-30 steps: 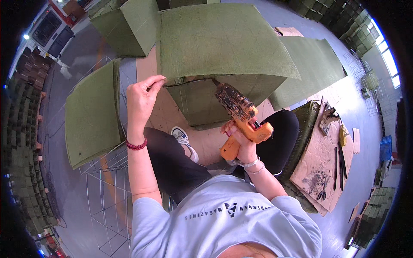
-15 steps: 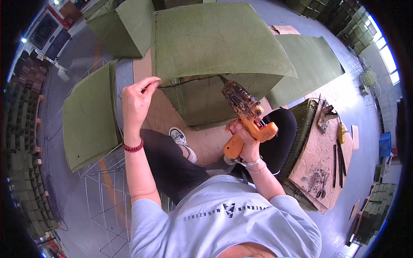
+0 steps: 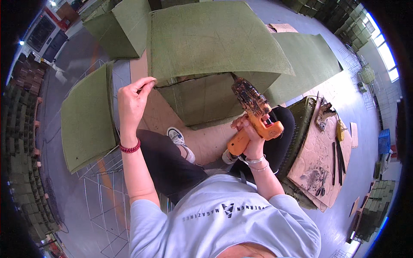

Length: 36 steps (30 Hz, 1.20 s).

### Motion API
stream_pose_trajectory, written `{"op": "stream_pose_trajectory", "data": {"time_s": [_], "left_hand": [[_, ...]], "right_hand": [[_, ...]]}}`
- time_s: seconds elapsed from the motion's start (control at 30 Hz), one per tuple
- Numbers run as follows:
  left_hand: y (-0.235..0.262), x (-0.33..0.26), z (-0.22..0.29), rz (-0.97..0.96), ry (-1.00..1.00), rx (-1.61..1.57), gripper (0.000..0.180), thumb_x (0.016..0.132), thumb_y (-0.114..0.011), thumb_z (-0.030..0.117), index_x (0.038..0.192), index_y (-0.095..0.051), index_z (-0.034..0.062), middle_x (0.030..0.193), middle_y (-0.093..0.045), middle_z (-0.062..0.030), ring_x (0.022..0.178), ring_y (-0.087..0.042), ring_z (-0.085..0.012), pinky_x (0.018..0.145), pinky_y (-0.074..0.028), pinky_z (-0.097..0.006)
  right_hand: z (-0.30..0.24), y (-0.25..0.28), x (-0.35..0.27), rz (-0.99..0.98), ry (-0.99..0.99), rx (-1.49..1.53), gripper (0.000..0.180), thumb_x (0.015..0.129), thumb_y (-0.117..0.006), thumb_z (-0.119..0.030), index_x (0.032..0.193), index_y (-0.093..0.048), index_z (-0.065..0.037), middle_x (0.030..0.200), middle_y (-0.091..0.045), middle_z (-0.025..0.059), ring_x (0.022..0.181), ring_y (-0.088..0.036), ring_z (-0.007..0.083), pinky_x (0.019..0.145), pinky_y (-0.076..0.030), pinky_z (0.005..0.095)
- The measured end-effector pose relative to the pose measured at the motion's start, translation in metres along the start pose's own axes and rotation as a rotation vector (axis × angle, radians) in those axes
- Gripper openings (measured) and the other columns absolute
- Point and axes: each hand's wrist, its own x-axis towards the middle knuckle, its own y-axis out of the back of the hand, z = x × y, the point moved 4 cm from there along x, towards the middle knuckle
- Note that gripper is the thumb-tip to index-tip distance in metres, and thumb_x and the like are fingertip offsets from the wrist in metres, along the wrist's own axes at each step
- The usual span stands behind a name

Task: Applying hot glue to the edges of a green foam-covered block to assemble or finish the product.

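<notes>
A large green box of stiff, mesh-like sheet [image 3: 211,41] stands before me, its top panel overhanging the front panel [image 3: 198,101]. A gap with a dark line runs along the seam between them. My left hand [image 3: 132,101] pinches the top panel's near left corner between thumb and fingers. In my right hand [image 3: 254,142] is an orange glue gun [image 3: 239,142], its front caked with dark residue. The nozzle points up and away from me, its tip at the seam right of the middle. Fingers wrap the handle below the trigger.
More green panels stand left [image 3: 88,116] and lie right [image 3: 305,62]. Beside my right leg, cardboard [image 3: 307,161] on a green crate [image 3: 297,120] carries black strips [image 3: 340,161], scissors [image 3: 320,191] and a stained tool. A wire frame [image 3: 103,202] stands at lower left.
The glue gun has moved right along the seam, and the dark line now reaches farther right. My left hand keeps its pinch on the corner; the whole view has shifted slightly.
</notes>
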Motion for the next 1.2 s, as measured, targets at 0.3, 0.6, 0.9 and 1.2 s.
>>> {"op": "stream_pose_trajectory", "data": {"time_s": [0.3, 0.6, 0.9, 1.2], "left_hand": [[-0.002, -0.001, 0.003, 0.011, -0.02, 0.0, 0.013, 0.086, -0.062, 0.009, 0.092, -0.067, -0.0016, 0.075, -0.067, -0.0076, 0.066, -0.058, -0.0069, 0.059, -0.044, -0.023], [-0.017, -0.002, 0.043, 0.04, -0.291, 0.333, 0.012, 0.077, -0.067, 0.008, 0.088, -0.065, 0.0024, 0.082, -0.063, -0.0076, 0.073, -0.06, -0.0236, 0.062, -0.048, -0.032], [-0.058, 0.021, 0.071, 0.002, -0.429, 0.371, 0.011, 0.077, -0.067, 0.014, 0.083, -0.067, 0.0044, 0.081, -0.064, -0.0072, 0.078, -0.061, -0.024, 0.066, -0.048, -0.033], [-0.079, 0.037, 0.085, -0.072, -0.43, 0.362, 0.01, 0.079, -0.065, 0.016, 0.082, -0.067, 0.0062, 0.079, -0.064, -0.0057, 0.078, -0.062, -0.023, 0.066, -0.048, -0.033]], "right_hand": [[0.0, 0.013, 0.006, 0.029, 0.041, 0.122, 0.017, 0.085, -0.059, -0.005, 0.1, -0.051, -0.002, 0.082, -0.054, 0.0059, 0.076, -0.054, 0.0172, 0.071, -0.047, 0.0336], [-0.002, 0.017, 0.006, 0.02, 0.029, 0.08, 0.017, 0.086, -0.059, -0.007, 0.1, -0.051, -0.003, 0.082, -0.054, 0.0055, 0.077, -0.054, 0.0174, 0.072, -0.046, 0.0326], [0.007, -0.01, -0.001, -0.062, 0.002, 0.082, 0.021, 0.085, -0.056, -0.004, 0.104, -0.048, -0.004, 0.085, -0.052, 0.0071, 0.08, -0.052, 0.0187, 0.072, -0.046, 0.0374], [0.025, -0.022, -0.002, -0.139, -0.083, 0.019, 0.02, 0.086, -0.056, -0.003, 0.104, -0.047, -0.004, 0.084, -0.052, 0.006, 0.078, -0.053, 0.0183, 0.07, -0.046, 0.0353]]}}
